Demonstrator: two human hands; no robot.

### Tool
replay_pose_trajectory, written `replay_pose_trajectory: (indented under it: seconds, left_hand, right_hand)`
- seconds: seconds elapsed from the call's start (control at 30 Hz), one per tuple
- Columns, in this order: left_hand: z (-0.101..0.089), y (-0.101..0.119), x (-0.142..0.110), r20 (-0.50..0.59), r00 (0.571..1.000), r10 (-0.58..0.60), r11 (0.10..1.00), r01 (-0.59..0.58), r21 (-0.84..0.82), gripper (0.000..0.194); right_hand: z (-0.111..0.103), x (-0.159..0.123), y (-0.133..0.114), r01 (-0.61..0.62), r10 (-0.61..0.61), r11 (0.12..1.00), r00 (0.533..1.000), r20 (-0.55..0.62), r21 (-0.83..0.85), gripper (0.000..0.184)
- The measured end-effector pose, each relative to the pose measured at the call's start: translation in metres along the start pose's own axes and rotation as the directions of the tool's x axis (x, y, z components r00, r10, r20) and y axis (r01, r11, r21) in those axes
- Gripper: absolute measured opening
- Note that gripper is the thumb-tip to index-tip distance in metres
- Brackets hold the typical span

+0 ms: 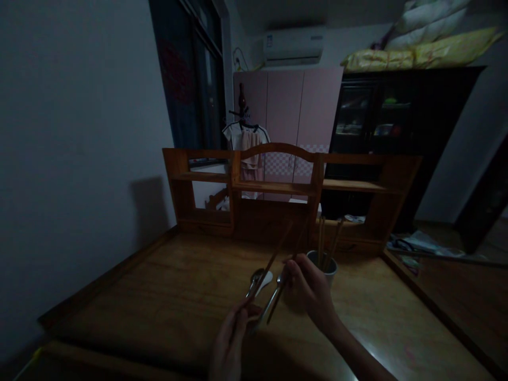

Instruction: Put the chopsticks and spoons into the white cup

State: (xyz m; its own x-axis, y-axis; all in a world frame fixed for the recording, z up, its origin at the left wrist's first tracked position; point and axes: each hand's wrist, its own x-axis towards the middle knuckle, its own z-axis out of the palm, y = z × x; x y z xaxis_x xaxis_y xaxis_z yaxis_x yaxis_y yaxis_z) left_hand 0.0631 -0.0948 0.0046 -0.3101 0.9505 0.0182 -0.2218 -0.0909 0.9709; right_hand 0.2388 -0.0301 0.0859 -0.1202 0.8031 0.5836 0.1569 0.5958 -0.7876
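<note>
My left hand (233,334) is closed on a bundle: a dark metal spoon (257,275), a white spoon (265,280) and a brown chopstick (273,257) that slants up and right. Another metal spoon (272,300) runs from the left fingers toward the right hand; which hand bears it I cannot tell. Pinched in my right hand (309,286) is a second chopstick (275,307), its lower end pointing down left. Just behind the right hand stands a grey cup (332,272) with several light chopsticks (322,241) upright in it.
The wooden desk top (178,280) spreads under both hands, with a raised rim along its right side. A low wooden shelf unit (273,188) closes off the back. A white wall (87,159) borders the left. Cabinets and hanging clothes (248,140) stand beyond.
</note>
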Motion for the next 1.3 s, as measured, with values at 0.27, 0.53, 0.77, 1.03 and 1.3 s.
replay_pose_trajectory:
  seconds: [0.27, 0.53, 0.77, 1.03, 1.3]
  left_hand:
    - [0.041, -0.012, -0.011, 0.11, 0.994, 0.018, 0.981, 0.004, -0.196, 0.044]
    - [0.065, -0.016, -0.022, 0.298, 0.954, -0.039, 0.963, 0.116, -0.245, 0.049]
    - [0.075, -0.017, -0.023, 0.321, 0.943, 0.09, 0.993, -0.059, -0.104, 0.047]
    - [0.075, -0.028, -0.01, 0.406, 0.913, 0.033, 0.992, 0.02, -0.125, 0.032]
    - [0.073, -0.049, -0.002, 0.37, 0.927, -0.06, 0.993, 0.092, -0.07, 0.038]
  right_hand:
    - [-0.02, 0.005, -0.013, -0.062, 0.057, 0.997, 0.993, -0.107, -0.047, 0.026]
    - [-0.038, -0.011, -0.01, -0.101, 0.104, 0.991, 0.994, 0.031, -0.092, 0.025]
    - [-0.049, -0.016, -0.018, -0.099, 0.107, 0.988, 0.992, 0.071, -0.117, 0.023]
    - [-0.058, -0.019, -0.017, 0.021, 0.02, 0.975, 0.983, 0.181, -0.22, 0.018]
    - [-0.055, -0.03, -0.007, 0.041, 0.04, 0.964, 0.954, 0.296, -0.261, 0.013]
